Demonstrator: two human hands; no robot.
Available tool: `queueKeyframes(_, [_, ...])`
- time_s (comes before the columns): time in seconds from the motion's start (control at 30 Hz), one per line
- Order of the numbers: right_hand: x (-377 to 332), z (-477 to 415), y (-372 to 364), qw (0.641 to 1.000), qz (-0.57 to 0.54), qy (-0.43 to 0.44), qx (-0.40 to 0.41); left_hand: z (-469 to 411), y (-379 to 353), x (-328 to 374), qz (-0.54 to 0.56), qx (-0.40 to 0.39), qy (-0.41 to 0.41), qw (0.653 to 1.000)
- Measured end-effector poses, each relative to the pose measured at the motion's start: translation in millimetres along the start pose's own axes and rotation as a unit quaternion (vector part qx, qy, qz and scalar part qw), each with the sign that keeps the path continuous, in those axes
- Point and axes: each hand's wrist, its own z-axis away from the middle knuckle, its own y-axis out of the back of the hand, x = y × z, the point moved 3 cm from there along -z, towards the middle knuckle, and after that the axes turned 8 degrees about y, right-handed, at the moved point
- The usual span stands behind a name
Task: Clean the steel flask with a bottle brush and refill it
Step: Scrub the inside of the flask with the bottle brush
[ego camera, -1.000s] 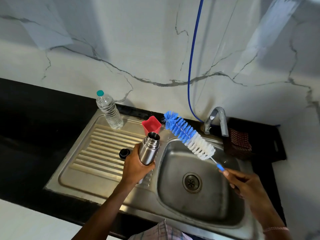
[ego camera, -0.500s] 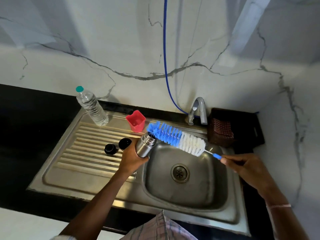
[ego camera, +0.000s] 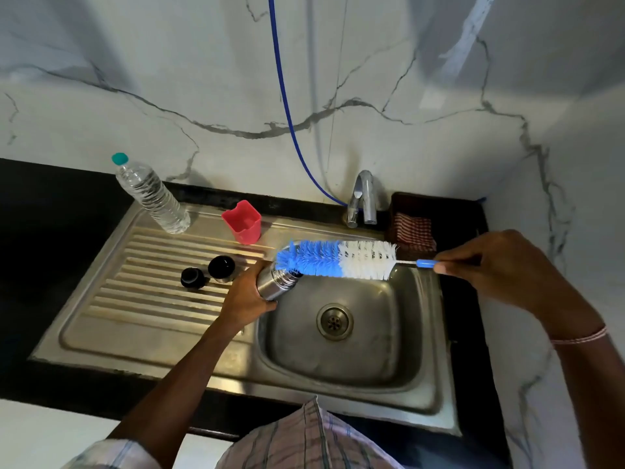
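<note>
Left hand (ego camera: 246,301) wraps the steel flask (ego camera: 274,284), tilted at the sink's (ego camera: 372,353) left rim. Right hand (ego camera: 500,267) pinches the bottle brush (ego camera: 334,259) handle, its blue tip at the mouth. The bristles look wider than the neck, so an off-line push could snag, flick spray, or jolt the flask towards the black caps (ego camera: 192,277) beyond.

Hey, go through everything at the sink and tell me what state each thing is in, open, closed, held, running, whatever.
Flask: uncapped, tilted over the sink, gripped by the left hand.
Brush: held by the right hand, blue tip at the flask's mouth.
Stopper and cap: off, on the draining board.
Water bottle: capped, upright.
Red cup: upright, open-topped.
Tap: no water running.
</note>
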Motion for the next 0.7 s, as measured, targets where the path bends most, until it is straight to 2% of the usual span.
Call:
queueKeyframes(0.33, [-14.4, -2.3, 35.3, 0.987, 0.12, 0.107, -0.018, 3.5, -4.0, 11.7, -0.065, -0.012, -0.026, 0.997])
queueKeyframes(0.57, [-6.8, 5.0, 50.7, 0.988, 0.099, 0.111, 0.026, 7.9, -3.4, 20.2, -0.025, -0.008, -0.036, 0.999])
queueKeyframes(0.7, [-6.7, 6.2, 47.1, 0.987, 0.112, 0.11, 0.022, 9.4, -5.0, 24.2, -0.025, -0.014, -0.039, 0.999])
